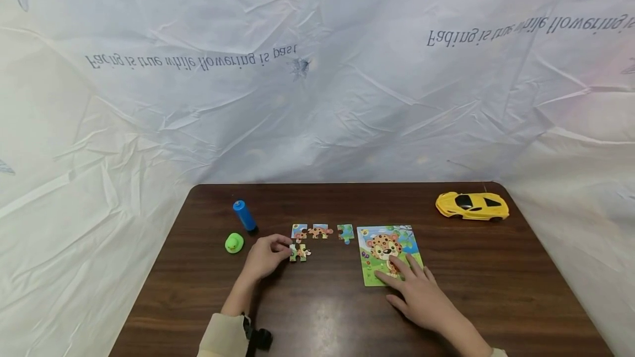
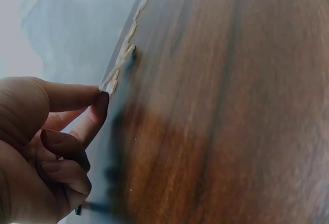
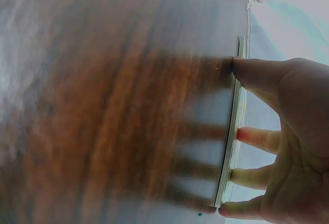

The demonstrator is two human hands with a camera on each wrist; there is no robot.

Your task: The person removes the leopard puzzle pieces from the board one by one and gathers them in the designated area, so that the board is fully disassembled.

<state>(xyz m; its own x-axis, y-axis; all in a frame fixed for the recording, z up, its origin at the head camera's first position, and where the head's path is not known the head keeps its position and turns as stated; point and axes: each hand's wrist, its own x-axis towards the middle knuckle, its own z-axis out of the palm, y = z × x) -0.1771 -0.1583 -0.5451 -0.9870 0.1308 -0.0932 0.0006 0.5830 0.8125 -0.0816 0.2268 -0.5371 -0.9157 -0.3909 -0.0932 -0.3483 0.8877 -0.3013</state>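
My left hand (image 1: 268, 256) pinches a jigsaw piece (image 1: 300, 253) between thumb and forefinger, just below the row of other pieces. In the left wrist view that piece (image 2: 126, 57) is tilted up off the wood, and the other fingers of the left hand (image 2: 56, 147) are curled. Near it lie a corner piece (image 1: 299, 230), a spotted piece (image 1: 320, 230) and a green-and-blue piece (image 1: 345, 232). With fingers spread, my right hand (image 1: 421, 296) rests its fingertips on the lower part of a leopard-cub puzzle board (image 1: 369, 274). The right wrist view shows the board (image 3: 234, 121) edge-on under the right hand (image 3: 288, 142).
A green rubber duck (image 1: 234, 243) and a blue cylinder (image 1: 245, 215) stand left of the left hand. At the back right of the dark wooden table (image 1: 496, 269) is a yellow toy car (image 1: 473, 206). White printed cloth (image 1: 317, 98) hangs behind the table.
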